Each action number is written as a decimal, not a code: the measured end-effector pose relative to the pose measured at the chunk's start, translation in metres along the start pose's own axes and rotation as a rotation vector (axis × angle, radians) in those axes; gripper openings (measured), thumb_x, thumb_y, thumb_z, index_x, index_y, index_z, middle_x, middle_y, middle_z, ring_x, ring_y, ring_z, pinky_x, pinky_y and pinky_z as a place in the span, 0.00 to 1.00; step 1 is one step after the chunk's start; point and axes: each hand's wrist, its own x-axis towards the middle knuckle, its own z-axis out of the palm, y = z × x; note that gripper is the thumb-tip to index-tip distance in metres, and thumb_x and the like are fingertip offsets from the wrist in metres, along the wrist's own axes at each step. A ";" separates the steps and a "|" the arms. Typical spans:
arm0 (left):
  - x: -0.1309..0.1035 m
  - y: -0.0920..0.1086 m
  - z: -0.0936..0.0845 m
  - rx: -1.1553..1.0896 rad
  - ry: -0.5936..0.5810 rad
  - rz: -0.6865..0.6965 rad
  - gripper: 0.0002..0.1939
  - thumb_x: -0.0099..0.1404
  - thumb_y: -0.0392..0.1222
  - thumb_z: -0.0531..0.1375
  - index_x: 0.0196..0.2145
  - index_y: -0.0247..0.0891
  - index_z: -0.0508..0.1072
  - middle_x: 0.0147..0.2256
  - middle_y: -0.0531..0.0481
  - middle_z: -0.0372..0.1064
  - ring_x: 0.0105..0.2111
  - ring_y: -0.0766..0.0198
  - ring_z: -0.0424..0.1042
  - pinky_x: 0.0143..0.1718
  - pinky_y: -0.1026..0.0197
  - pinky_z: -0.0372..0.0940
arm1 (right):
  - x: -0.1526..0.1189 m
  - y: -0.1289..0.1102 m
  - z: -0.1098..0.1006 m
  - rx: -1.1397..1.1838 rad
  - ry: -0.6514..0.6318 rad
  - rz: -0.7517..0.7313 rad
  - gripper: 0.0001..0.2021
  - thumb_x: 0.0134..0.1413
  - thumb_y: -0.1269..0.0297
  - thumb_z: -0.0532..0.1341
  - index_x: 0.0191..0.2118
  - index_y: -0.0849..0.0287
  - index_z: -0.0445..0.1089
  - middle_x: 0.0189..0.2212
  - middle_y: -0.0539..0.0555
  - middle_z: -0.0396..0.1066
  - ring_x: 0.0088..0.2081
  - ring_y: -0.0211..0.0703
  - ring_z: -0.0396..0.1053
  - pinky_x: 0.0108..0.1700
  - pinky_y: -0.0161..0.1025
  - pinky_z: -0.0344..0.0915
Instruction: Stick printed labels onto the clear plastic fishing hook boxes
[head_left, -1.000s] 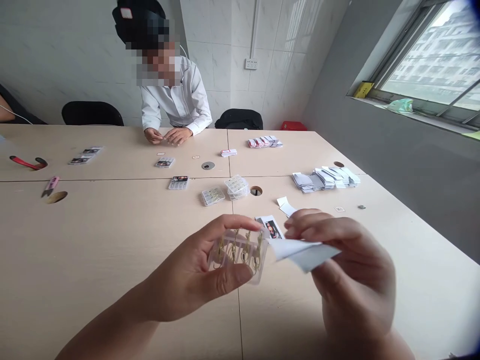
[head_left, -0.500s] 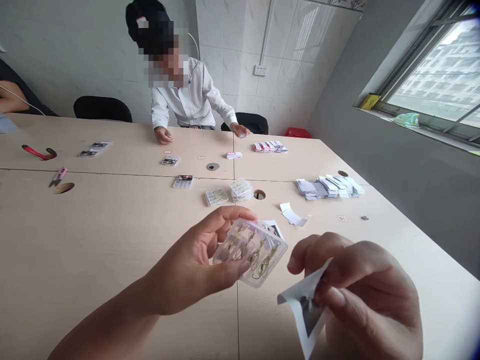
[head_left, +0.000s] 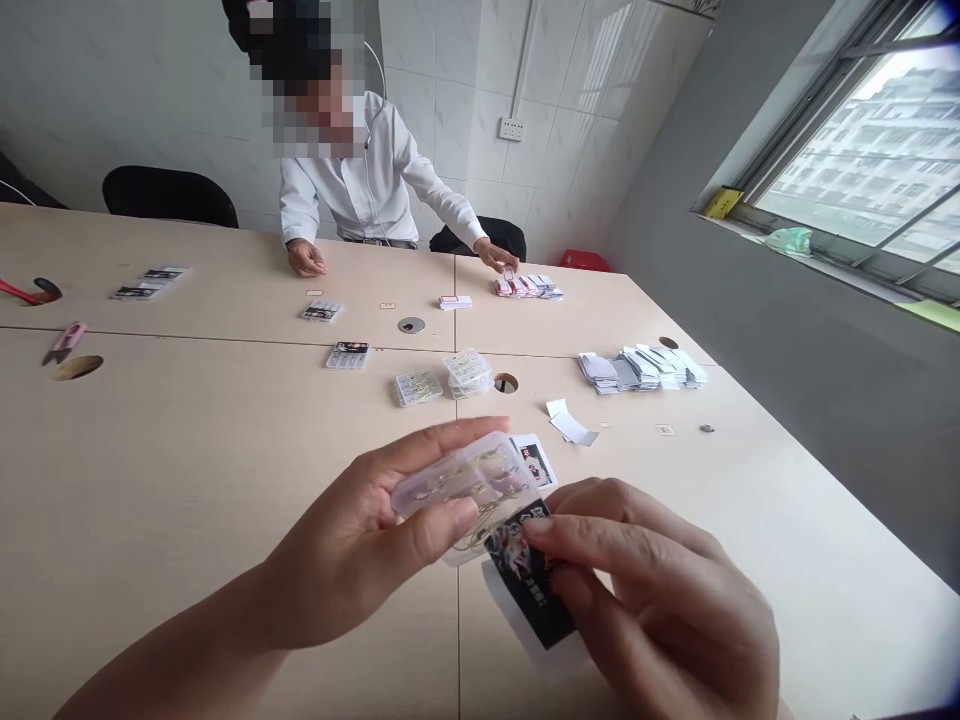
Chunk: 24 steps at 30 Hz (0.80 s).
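My left hand (head_left: pixel 375 530) grips a clear plastic box (head_left: pixel 495 470) between thumb and fingers, tilted above the table. Inside lie gold-coloured fishing hooks with looped cords, in compartments. My right hand (head_left: pixel 667 590) pinches a black printed label (head_left: pixel 529 575) with white lettering and a picture, at the box's near right corner. White paper shows under the label; whether label and box touch, I cannot tell. Just beyond the box, a white sheet with another black label (head_left: pixel 535 464) lies on the table, partly hidden by the box.
Across the table (head_left: pixel 225 480) sits a person in a white shirt (head_left: pixel 352 190), one hand at stacks of red-edged cards (head_left: pixel 517 287). Clear boxes (head_left: pixel 469 370), white paper stacks (head_left: pixel 645 368), folded paper (head_left: pixel 571 422), pink-handled snips (head_left: pixel 67 340) and cable holes (head_left: pixel 506 383) are spread about.
My right hand has moved left to the box and turned the label so its printed face shows. The box has tilted slightly. The other person's hand has reached the card stacks.
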 end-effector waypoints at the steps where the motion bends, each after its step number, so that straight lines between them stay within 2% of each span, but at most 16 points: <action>1: 0.000 0.000 0.000 0.009 0.013 0.007 0.17 0.73 0.42 0.61 0.55 0.63 0.72 0.45 0.60 0.76 0.43 0.72 0.73 0.45 0.76 0.67 | 0.001 0.000 0.000 -0.017 -0.006 0.006 0.21 0.59 0.85 0.58 0.56 0.64 0.69 0.39 0.54 0.73 0.41 0.38 0.72 0.41 0.34 0.73; 5: -0.001 0.000 0.002 -0.045 -0.042 0.011 0.15 0.73 0.44 0.60 0.53 0.63 0.71 0.40 0.58 0.72 0.33 0.73 0.68 0.36 0.76 0.67 | 0.001 0.003 0.003 -0.072 -0.007 0.019 0.21 0.60 0.84 0.58 0.57 0.64 0.68 0.38 0.55 0.74 0.39 0.38 0.72 0.39 0.33 0.74; 9: -0.002 0.002 0.002 -0.085 -0.066 -0.051 0.18 0.73 0.45 0.59 0.56 0.69 0.71 0.38 0.56 0.71 0.32 0.71 0.68 0.35 0.71 0.68 | 0.000 0.004 0.004 -0.069 0.008 0.021 0.22 0.60 0.84 0.59 0.58 0.64 0.69 0.39 0.56 0.74 0.39 0.38 0.73 0.38 0.33 0.73; 11: -0.003 0.003 0.002 -0.064 -0.048 -0.067 0.18 0.71 0.46 0.61 0.56 0.68 0.72 0.36 0.55 0.73 0.31 0.69 0.68 0.34 0.71 0.68 | 0.000 0.004 0.004 -0.065 0.020 0.027 0.22 0.60 0.84 0.59 0.58 0.64 0.69 0.39 0.56 0.75 0.41 0.39 0.73 0.39 0.33 0.73; 14: -0.002 0.004 0.004 -0.037 -0.010 -0.045 0.16 0.67 0.49 0.65 0.52 0.64 0.76 0.41 0.56 0.77 0.38 0.65 0.73 0.39 0.69 0.69 | 0.000 0.004 0.004 -0.064 0.008 0.038 0.23 0.60 0.84 0.59 0.59 0.64 0.68 0.41 0.57 0.75 0.43 0.40 0.74 0.41 0.34 0.73; 17: -0.002 0.004 0.008 -0.052 0.007 -0.009 0.14 0.67 0.50 0.65 0.50 0.66 0.78 0.46 0.60 0.77 0.45 0.63 0.74 0.46 0.69 0.69 | -0.001 0.004 0.005 -0.068 -0.026 0.030 0.23 0.60 0.85 0.58 0.59 0.65 0.67 0.43 0.58 0.74 0.45 0.40 0.73 0.43 0.35 0.73; 24: -0.001 0.005 0.008 0.011 -0.040 0.016 0.14 0.71 0.48 0.61 0.51 0.68 0.75 0.46 0.62 0.77 0.46 0.65 0.74 0.48 0.69 0.68 | 0.002 0.004 0.007 -0.105 -0.047 0.016 0.24 0.60 0.83 0.58 0.61 0.63 0.66 0.40 0.56 0.72 0.44 0.41 0.73 0.42 0.34 0.74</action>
